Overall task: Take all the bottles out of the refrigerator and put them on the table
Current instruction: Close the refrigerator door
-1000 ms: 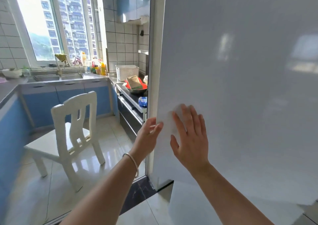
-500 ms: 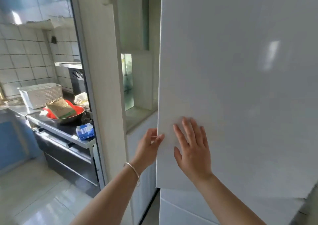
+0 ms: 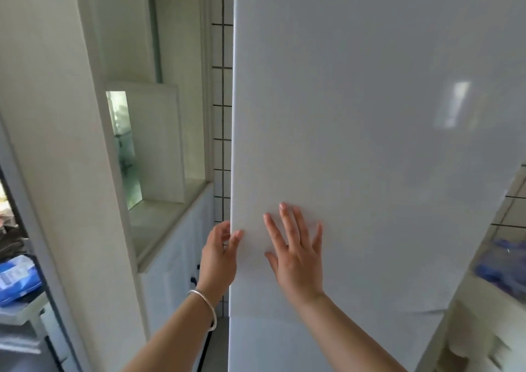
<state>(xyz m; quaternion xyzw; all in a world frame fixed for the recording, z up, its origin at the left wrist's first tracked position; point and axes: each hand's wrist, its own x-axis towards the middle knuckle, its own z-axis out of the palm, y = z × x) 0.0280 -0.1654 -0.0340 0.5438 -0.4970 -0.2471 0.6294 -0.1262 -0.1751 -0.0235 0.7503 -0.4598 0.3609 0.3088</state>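
At six o'clock, nearest the camera, two bare forearms reach up to the white refrigerator door [image 3: 370, 115], which fills the view from noon round to four. The left hand [image 3: 219, 255], with a silver bangle [image 3: 205, 306] on its wrist, curls its fingers round the door's left edge, thumb on the front face, so it grips that edge. The right hand [image 3: 297, 255] lies flat on the door front, fingers straight and spread, holding nothing. Below the door, at six, sits the front of a lower refrigerator compartment [image 3: 270, 346]. At four o'clock, past the door's right edge, a shelf with blurred blue items [image 3: 501, 269] shows; whether these are bottles cannot be told. The door itself stands between the camera and the rest of the interior.

At nine o'clock a cream pillar [image 3: 57, 144] rises, with a blue packet [image 3: 15, 282] on a counter at its lower left. Farther off, at ten, a frosted window pane [image 3: 125, 149] sits in a recess above pale cabinets [image 3: 170, 272], and a tiled wall [image 3: 222, 87] runs up at eleven.

Against half a second ago, the view has turned right: the red bowl and white basket have left the picture, and the shelf at the door's right edge has come into view.
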